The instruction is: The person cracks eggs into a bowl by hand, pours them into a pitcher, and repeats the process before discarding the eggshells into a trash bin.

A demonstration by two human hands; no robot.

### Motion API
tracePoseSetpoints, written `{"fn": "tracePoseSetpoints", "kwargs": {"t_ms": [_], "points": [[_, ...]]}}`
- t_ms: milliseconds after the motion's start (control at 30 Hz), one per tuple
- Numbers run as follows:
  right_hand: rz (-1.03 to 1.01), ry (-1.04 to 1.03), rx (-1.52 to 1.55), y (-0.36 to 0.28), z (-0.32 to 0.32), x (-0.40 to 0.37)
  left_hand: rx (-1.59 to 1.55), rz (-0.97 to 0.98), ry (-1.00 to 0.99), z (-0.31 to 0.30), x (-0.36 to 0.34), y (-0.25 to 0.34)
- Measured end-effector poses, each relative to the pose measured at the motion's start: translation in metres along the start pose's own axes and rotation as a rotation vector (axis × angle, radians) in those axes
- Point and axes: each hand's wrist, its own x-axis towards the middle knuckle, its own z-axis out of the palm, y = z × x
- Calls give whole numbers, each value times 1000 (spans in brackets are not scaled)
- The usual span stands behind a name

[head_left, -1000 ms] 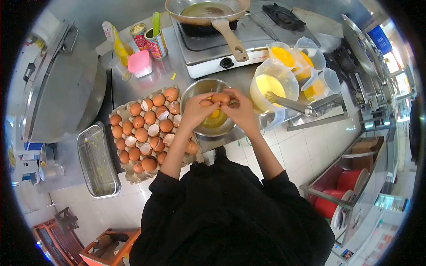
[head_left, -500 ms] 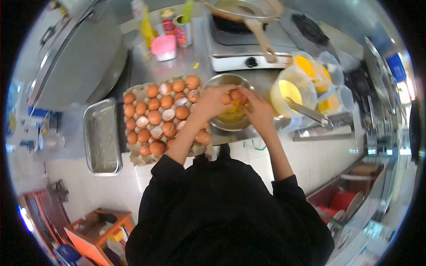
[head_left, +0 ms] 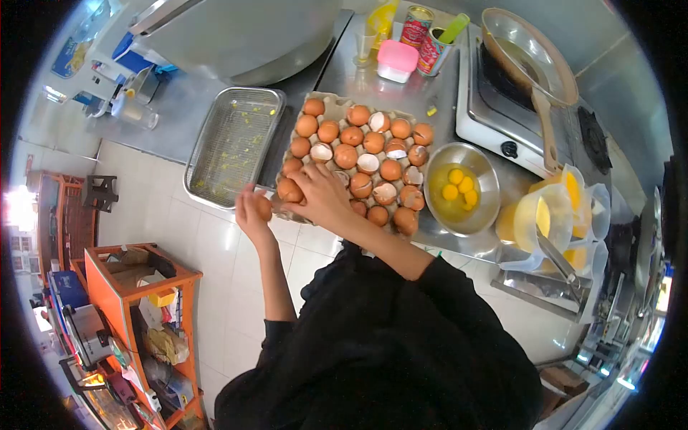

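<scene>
My left hand (head_left: 252, 216) is closed round a brown egg (head_left: 264, 208) just off the near left corner of the egg tray (head_left: 334, 107). Over that corner, my right hand (head_left: 321, 198) has its fingers and thumb round another brown egg (head_left: 289, 190). The cardboard tray carries several brown eggs and several broken, empty shells, some showing white insides. Right of the tray, a steel bowl (head_left: 437, 209) contains clear egg white and several yellow yolks.
A wire-lined metal pan (head_left: 233, 147) lies left of the tray. Plastic jugs of yellow liquid (head_left: 527, 221), one with tongs (head_left: 555, 252), stand at right. Behind are a stove (head_left: 487, 136), a frying pan (head_left: 534, 61), a pink-lidded tub (head_left: 398, 57) and cans (head_left: 417, 27).
Both hands have moved left from above the bowl to the tray's near left corner. The view has shifted left, and the yolks in the bowl are now uncovered.
</scene>
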Motion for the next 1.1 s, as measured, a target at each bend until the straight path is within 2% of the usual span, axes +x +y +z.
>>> {"fn": "tracePoseSetpoints", "kwargs": {"t_ms": [33,67,167,200,267,300,400,500,533,567,633,667,767,800,833,900,933,967,1033,1100], "points": [[-18,-1,-100,0,12,5,72,6,-11,-12,-1,-16],[44,-30,-63,0,19,11,142,13,-24,-21,0,-31],[-130,-10,-215,20,29,36,124,-9,-104,-24,-9,-47],[-130,-36,-296,24,29,44,153,22,-94,-22,-12,-47],[-101,-204,-482,21,36,48,212,90,-85,-17,-13,-44],[-81,-284,-576,19,39,52,155,57,-91,-18,-11,-44],[-104,-139,-715,8,53,52,26,-102,-119,-21,-15,-39],[-88,-291,-488,17,34,58,132,-48,-81,-25,-14,-44],[-96,-298,-444,21,30,56,55,-128,-49,-26,-15,-45],[-50,-207,-349,24,26,53,-21,-210,-17,-25,-18,-44],[24,-22,-166,28,14,45,-59,-139,65,-13,-25,-33],[209,-134,83,26,-6,42,-43,-48,-8,1,-35,-13],[471,-263,945,52,-56,9,-121,48,-347,36,-44,-4],[411,-96,915,55,-81,-12,-213,-41,-425,50,-49,-7],[347,67,877,56,-105,-37,-283,-333,-534,71,-61,19],[351,393,896,66,-139,-83,-419,-611,-787,112,-76,23],[373,476,773,74,-155,-106,-539,-770,-896,132,-81,16],[393,558,649,77,-165,-123,-520,-790,-972,152,-88,13],[421,723,615,64,-180,-135,-470,-831,-1132,187,-106,11],[369,895,478,58,-188,-144,-384,-788,-1176,216,-123,5]]}}
